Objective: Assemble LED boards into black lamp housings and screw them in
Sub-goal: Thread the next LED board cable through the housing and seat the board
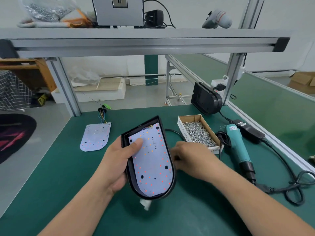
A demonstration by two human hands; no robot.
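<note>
Honestly, the worry here is the board [153, 164] shifting. It sits in the housing [168, 147] at centre frame with no screws in that I can see, and only the left hand [117, 160] holds it, fingers wrapped round the housing's left edge and thumb pressing the board's upper left. The right hand [189, 155], just right of the housing, is blurry, so I can't tell if its fingers pinch a screw or nothing. If that thumb slips or the housing tilts, the holes go off line, and a screw from the box [181, 128] at centre right could go in crooked or drop.
</note>
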